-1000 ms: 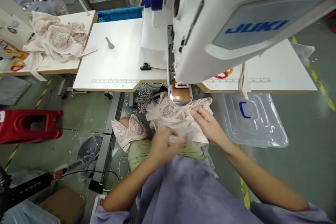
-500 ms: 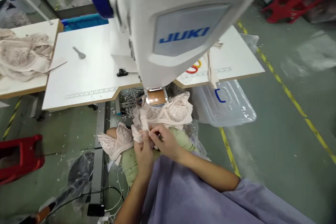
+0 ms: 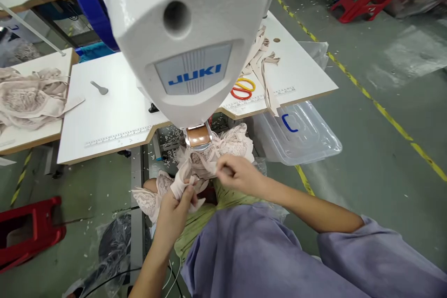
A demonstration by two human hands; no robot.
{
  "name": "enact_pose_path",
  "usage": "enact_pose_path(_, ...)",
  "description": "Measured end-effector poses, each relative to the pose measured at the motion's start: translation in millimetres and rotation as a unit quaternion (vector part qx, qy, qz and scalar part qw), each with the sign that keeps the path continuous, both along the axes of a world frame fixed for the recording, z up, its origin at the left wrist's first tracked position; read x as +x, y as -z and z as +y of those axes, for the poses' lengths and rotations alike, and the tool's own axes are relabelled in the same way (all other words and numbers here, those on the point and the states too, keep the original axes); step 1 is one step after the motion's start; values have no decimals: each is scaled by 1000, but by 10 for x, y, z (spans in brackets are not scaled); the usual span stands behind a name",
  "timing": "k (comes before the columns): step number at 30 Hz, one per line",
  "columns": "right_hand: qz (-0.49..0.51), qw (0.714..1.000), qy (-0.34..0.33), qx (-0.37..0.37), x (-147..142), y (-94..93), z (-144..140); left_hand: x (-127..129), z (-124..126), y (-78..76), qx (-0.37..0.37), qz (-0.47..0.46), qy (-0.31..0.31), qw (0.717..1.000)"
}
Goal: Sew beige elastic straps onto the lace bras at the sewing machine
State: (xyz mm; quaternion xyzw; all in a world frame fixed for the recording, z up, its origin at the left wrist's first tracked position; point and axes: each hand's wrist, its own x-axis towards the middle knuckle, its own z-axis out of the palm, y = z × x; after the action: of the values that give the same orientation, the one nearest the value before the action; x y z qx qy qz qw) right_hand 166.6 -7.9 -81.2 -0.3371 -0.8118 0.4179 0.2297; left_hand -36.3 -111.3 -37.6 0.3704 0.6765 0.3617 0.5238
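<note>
Pale pink lace bras (image 3: 236, 142) lie across my lap, below the head of a white sewing machine (image 3: 192, 28). My left hand (image 3: 174, 207) is closed on a light fabric bra strap (image 3: 180, 182), pinched between thumb and fingers. To the right, my right hand (image 3: 240, 174) is closed on the end of a pale strip (image 3: 208, 165) that stretches toward the bras. Whether this strip and the strap are one piece I cannot tell. Another lace cup (image 3: 148, 199) hangs over my knee at the left.
The white tabletop (image 3: 104, 121) carries a small grey tool (image 3: 99, 87), scissors with red and yellow handles (image 3: 243, 89) and loose fabric strips (image 3: 263, 72). More bras (image 3: 31, 98) are heaped at left. A clear plastic box (image 3: 307, 135) stands under the table's right side.
My hands have moved apart: the right went to the right, drawing a strip out, while the left moved down and left with the strap. The camera view has shifted too.
</note>
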Motion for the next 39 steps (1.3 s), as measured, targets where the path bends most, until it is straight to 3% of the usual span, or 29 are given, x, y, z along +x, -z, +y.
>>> enact_pose_path(2, -1, 994, 109, 3, 54, -17, 1, -17, 10, 13, 11, -58, -70, 996)
enact_pose_path(3, 6, 992, 122, 17, 63, -32, -9, -13, 16, 22, 16, -89, -98, 991)
enact_pose_path(8, 89, 991, 14, 96, -115, -115, -180, 133, 97, 95, 53, -181, -204, 961)
enact_pose_path(13, 138, 983, 31, 115, -342, -116, -252, 291, 156, 144, 87, -206, -256, 941)
enact_pose_path(21, 130, 982, 76, 115, -326, -29, -196, 384, 142, 69, 75, -162, -200, 963)
enact_pose_path(28, 112, 994, 12, 16, -212, -28, -54, 376, 56, 41, 73, 43, -127, 988)
enact_pose_path(33, 96, 994, -42, 10, -126, -167, 17, 310, 4, 69, 107, 128, -68, 984)
enact_pose_path(39, 84, 994, -75, 2, -66, -210, 43, 311, 61, 105, 105, 111, -58, 987)
